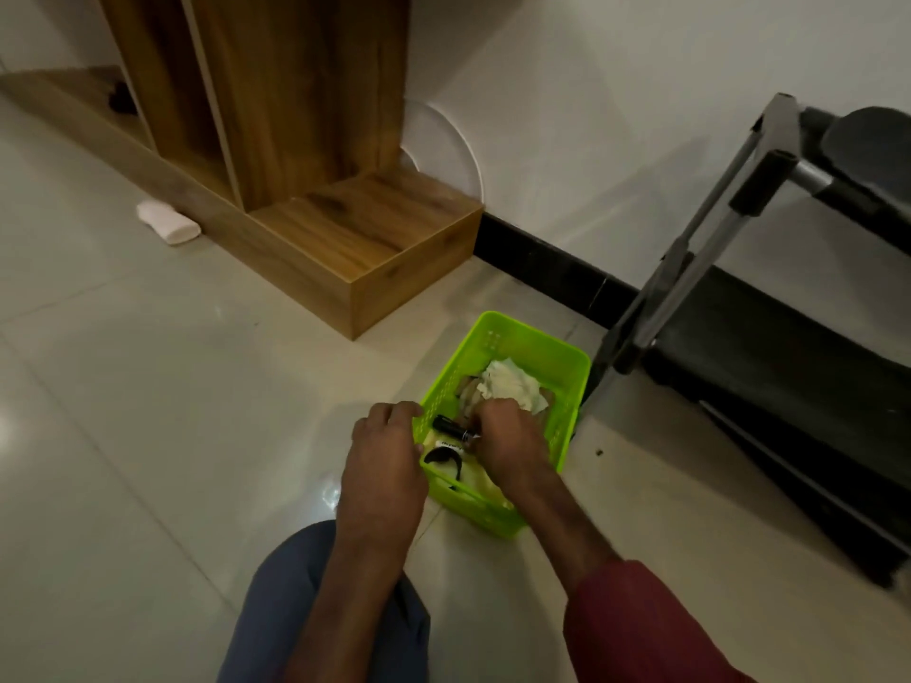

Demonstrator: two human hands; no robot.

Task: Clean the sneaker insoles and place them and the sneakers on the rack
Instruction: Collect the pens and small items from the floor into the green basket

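The step in hand seems to be taking the cleaning things out of the green plastic basket (537,337), which stands on the tiled floor (172,386) just beside the black shoe rack (761,182). The left hand (389,446) holds the near-left rim with bent fingers and steadies the basket. The right hand (508,441) reaches inside with its fingers curled downward, at the near edge of the crumpled white cloth (512,384) and touching the end of a small black bottle (451,427) — which of the two it grips, I cannot tell.

To do it well, I would keep the left hand firm on the rim, because the light basket may slide or tip on the smooth tile, and lift the cloth straight up so that nothing is dragged out with it.

Pale flat shapes lie under the cloth; they may be the insoles, but this is not sure. No sneaker shows plainly — only a dark blurred shape on the rack's top shelf.
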